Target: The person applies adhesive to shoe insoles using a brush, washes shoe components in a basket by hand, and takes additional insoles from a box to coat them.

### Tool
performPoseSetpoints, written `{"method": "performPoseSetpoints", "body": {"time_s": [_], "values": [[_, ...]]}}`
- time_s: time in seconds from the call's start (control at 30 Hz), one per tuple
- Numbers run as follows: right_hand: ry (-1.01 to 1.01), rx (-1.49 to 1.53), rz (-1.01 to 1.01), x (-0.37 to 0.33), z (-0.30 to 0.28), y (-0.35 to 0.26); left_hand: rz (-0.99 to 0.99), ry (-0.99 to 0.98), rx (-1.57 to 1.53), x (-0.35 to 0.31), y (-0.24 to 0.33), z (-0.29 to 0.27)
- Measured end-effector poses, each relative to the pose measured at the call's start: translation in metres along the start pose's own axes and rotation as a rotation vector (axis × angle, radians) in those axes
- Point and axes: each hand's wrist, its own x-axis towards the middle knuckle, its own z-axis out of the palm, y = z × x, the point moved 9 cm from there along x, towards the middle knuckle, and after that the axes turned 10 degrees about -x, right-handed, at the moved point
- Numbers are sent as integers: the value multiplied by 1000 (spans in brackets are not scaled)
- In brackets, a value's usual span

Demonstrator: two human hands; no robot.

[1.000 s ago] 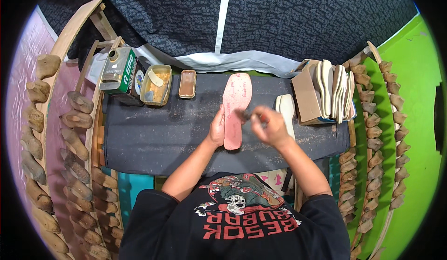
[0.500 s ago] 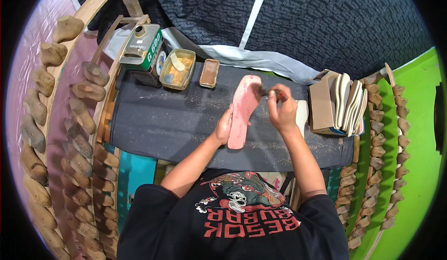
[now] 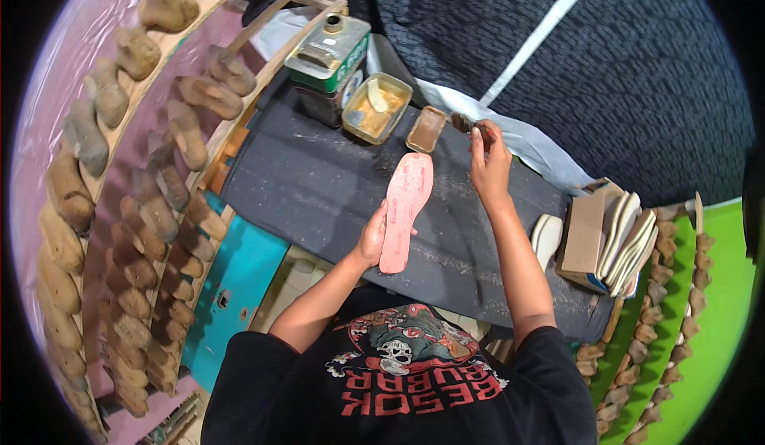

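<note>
It is bright. The wrinkly pink plastic sheet shines. Dark shadows mark the smooth green wall. The dark patterned cloth curtain looks blurry. Edges bend; corners are black.

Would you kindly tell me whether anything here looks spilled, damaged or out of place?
Nothing serious stands out. The dark table cover is pale-speckled and smudged, which looks untidy, and the metal can at the table's far left seems uncapped. The pink sole in the left hand shows no obvious damage.
</note>
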Motion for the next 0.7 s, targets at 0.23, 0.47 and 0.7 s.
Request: {"method": "performPoseSetpoints", "body": {"time_s": [0.23,0.47,0.7], "values": [[-211,-176,-222,-3,77,8,165,106,-91,-48,35,-50],[-344,-363,-256,-27,111,17,203,137,-130,-59,49,-68],[-392,-569,-328,-40,115,17,183,91,-153,-43,46,-48]]}}
